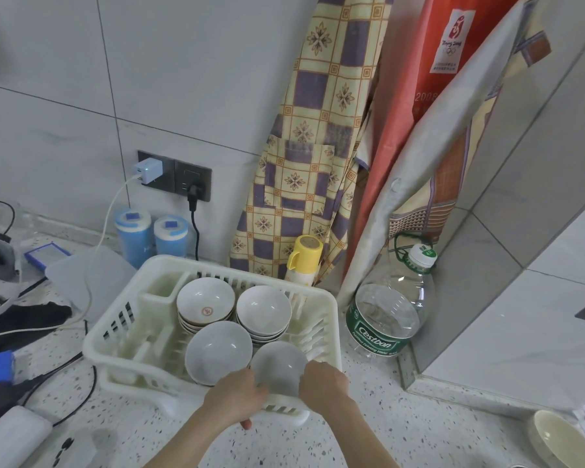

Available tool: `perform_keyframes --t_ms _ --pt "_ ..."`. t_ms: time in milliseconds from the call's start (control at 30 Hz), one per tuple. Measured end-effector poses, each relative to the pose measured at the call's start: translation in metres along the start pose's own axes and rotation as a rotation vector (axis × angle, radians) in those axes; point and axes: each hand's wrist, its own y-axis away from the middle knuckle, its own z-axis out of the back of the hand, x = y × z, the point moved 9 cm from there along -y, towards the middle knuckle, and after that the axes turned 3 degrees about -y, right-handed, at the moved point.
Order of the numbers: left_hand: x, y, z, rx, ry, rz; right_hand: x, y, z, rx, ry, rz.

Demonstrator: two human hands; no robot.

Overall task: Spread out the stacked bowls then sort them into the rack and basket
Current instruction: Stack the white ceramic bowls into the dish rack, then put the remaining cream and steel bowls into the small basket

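A person's left hand (237, 396) and right hand (323, 383) meet at the near edge of a white plastic rack (115, 336) on a speckled table (419, 427), both at the rim of a small grey bowl (279, 364) standing tilted in the rack's near right corner. The right grip curls over the bowl's right rim; the left hand's fingers curl at its lower left rim with one finger hooked under the rack's near wall, though whether they truly pinch the bowl cannot be told. The two-handed hold seems meant to steady the bowl against the slats. Beside it on the left leans a larger grey bowl (218, 351), and behind stand two short stacks of bowls, the left stack (205, 304) and the right stack (263, 312), nested and touching. The rack's left half is open room. A water bottle (389, 309) crowds the rack's right side, and cables (65, 363) trail near its left. One cream bowl (554, 437) sits well apart at the near right.
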Motion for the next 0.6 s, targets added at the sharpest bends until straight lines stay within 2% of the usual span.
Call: perform_keyframes --t_ms 133,233,333,400,467,600 --pt "0.003 0.005 0.002 -0.020 0.062 -0.003 -0.003 0.002 0.005 -0.077 -0.097 -0.050" --pt "0.004 0.009 0.006 -0.053 0.084 -0.013 -0.009 0.011 0.013 -0.253 -0.271 -0.032" --pt "0.005 0.011 0.015 -0.128 0.099 -0.021 -0.018 0.026 0.019 -0.390 -0.621 0.059" --pt "0.002 0.014 0.019 -0.178 0.145 -0.031 -0.027 0.036 0.019 -0.359 -0.940 0.119" --pt "-0.004 0.021 0.023 -0.250 0.185 -0.067 -0.040 0.046 0.017 -0.314 -1.141 0.142" --pt "-0.035 0.040 0.004 -0.278 0.326 -0.176 -0.073 0.070 -0.001 -0.235 -1.241 0.122"
